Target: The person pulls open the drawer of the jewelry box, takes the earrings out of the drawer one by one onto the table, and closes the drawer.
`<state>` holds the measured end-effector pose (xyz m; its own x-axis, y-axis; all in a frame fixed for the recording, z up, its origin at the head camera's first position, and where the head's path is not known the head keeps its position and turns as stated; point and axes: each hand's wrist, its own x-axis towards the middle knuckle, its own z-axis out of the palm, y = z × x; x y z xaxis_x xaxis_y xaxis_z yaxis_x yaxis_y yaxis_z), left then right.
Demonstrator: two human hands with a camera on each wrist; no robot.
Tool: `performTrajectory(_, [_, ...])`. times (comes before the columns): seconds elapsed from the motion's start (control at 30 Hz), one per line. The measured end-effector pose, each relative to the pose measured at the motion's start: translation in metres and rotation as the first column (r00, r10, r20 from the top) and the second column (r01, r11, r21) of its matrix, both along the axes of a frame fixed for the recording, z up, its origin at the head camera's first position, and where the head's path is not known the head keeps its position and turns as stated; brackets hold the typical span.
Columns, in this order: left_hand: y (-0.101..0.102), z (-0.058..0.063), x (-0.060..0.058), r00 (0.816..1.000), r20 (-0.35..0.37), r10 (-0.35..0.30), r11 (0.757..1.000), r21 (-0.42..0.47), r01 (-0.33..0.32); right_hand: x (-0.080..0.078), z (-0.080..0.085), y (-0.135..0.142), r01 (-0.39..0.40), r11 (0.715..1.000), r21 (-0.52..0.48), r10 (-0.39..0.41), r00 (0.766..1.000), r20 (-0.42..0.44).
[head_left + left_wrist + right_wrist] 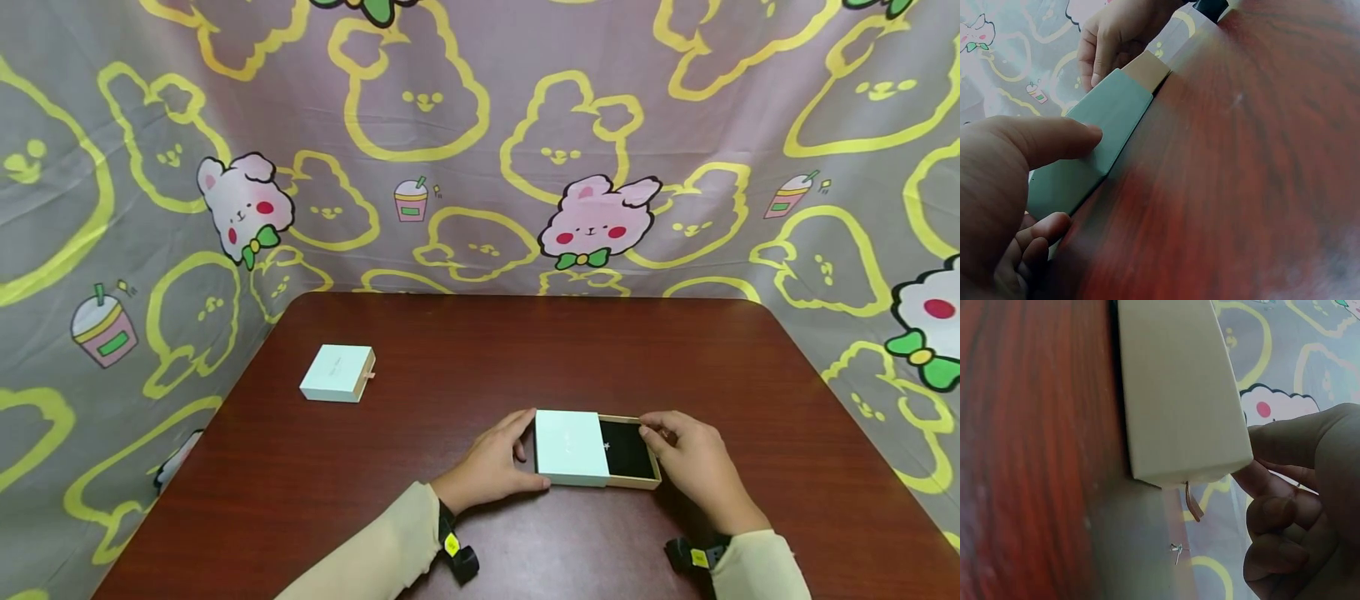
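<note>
A pale mint drawer-style gift box [572, 450] lies on the table with its cream drawer [633, 482] slid partly out to the right. Black lining [628, 454] shows inside, with a tiny silvery item [607, 447] by the cover's edge. My left hand [491, 467] grips the cover from its left end, thumb along the near side, as the left wrist view also shows. At the drawer's far right corner, my right hand [693, 458] pinches the rim. A brown ribbon tab [1194, 503] hangs from the drawer's end in the right wrist view.
A second mint box [335, 372], closed, with a small ribbon tab on its right side, stands at the table's back left. The reddish-brown table [480, 342] is bordered by a patterned cloth [465, 83] at the back and sides.
</note>
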<state>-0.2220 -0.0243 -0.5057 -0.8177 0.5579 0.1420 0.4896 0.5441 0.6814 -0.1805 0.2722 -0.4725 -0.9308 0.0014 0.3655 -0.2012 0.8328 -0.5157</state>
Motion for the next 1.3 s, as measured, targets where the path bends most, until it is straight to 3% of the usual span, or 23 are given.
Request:
performTrajectory(0.27, [0.0,0.0,0.0,1.0,0.005,-0.002,1.0,0.014,0.002,0.001,0.002,-0.006,-0.024,1.0,-0.009,0.024,0.999,0.045])
performTrajectory(1.3, [0.0,-0.001,-0.001,1.0,0.024,-0.017,1.0,0.018,0.017,-0.002,0.002,-0.023,-0.14,0.99,0.028,0.137,0.988,0.071])
